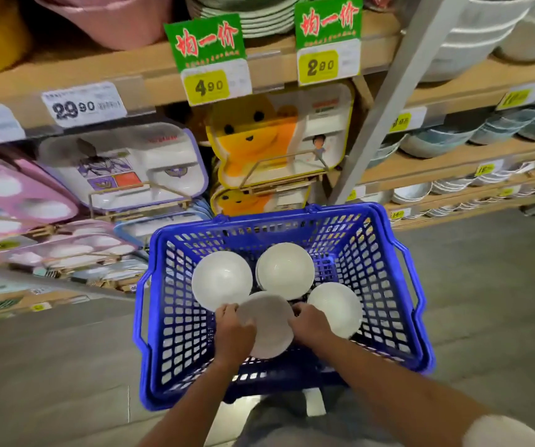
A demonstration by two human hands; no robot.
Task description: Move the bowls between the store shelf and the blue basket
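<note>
A blue basket point(169, 356) stands on the floor in front of the store shelf point(150, 75). Inside it lie several white bowls. One bowl point(221, 279) sits at the left, a small stack point(285, 269) sits at the back, and another bowl point(337, 306) sits at the right. The nearest bowl point(269, 324) is held from both sides. My left hand point(235, 333) grips its left rim. My right hand point(309, 324) grips its right rim. Both forearms reach in from the bottom of the view.
Children's divided trays point(124, 166) and a yellow bear tray point(259, 146) stand on wire racks on the shelf. Price tags point(208, 59) hang from the upper shelf edge. Stacked bowls point(437, 140) fill the shelves at right, behind a grey metal upright point(385, 101). The floor is grey.
</note>
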